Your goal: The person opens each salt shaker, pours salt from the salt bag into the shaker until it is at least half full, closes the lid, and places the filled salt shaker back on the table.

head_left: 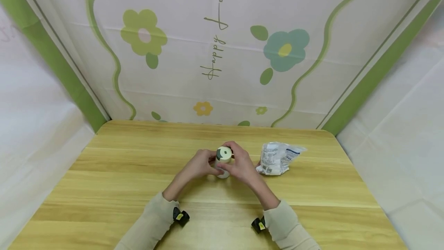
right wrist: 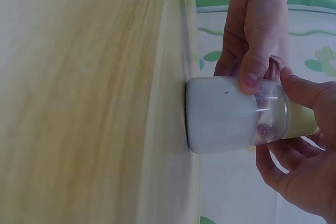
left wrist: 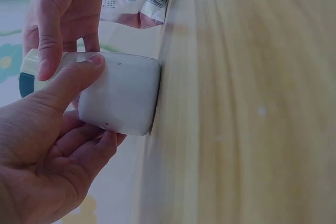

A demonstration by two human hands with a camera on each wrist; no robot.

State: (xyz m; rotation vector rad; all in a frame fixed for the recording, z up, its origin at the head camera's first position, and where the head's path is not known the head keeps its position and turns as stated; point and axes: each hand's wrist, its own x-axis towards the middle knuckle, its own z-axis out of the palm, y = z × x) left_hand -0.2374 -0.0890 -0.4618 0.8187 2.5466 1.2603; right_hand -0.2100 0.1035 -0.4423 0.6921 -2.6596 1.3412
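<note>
Both hands on a small white jar (head_left: 223,164) standing upright mid-table (head_left: 104,173). Left hand (head_left: 200,165) grips jar body, thumb & fingers curled round it. Right hand (head_left: 241,165) curls round upper part, fingertips at the pale yellow lid (head_left: 224,153) w/ dark mark on top. Crumpled printed plastic bag (head_left: 277,158) lies just right of hands, apart from jar.

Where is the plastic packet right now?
In the head view the plastic packet lies on the wooden table, right of centre, just beyond the right hand, which with the left hand holds the white jar.
</note>
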